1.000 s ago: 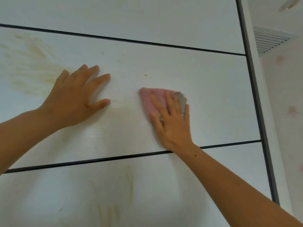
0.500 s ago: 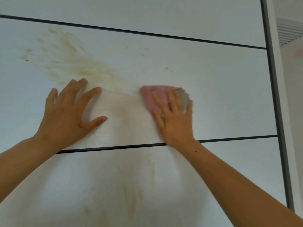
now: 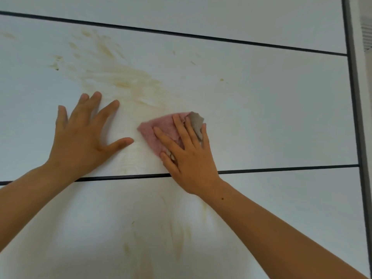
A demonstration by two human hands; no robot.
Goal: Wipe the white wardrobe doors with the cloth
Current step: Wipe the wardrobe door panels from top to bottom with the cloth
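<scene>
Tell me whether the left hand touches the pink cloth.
Apart. Head view shows bare white wardrobe door between the thumb of the left hand and the pink cloth.

r hand (image 3: 189, 158) on cloth (image 3: 159, 130), l hand (image 3: 80, 141) left.

Stained wardrobe door (image 3: 271, 121); pink cloth (image 3: 161, 128) flat against it.

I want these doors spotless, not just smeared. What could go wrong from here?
1. The pink cloth under the right hand sits below the yellowish smear; wiping through it may spread it instead of lifting it.
2. The left hand lies flat on the middle panel beside that smear and may leave prints.
3. The faint streaks on the lower panel could get missed.
</scene>
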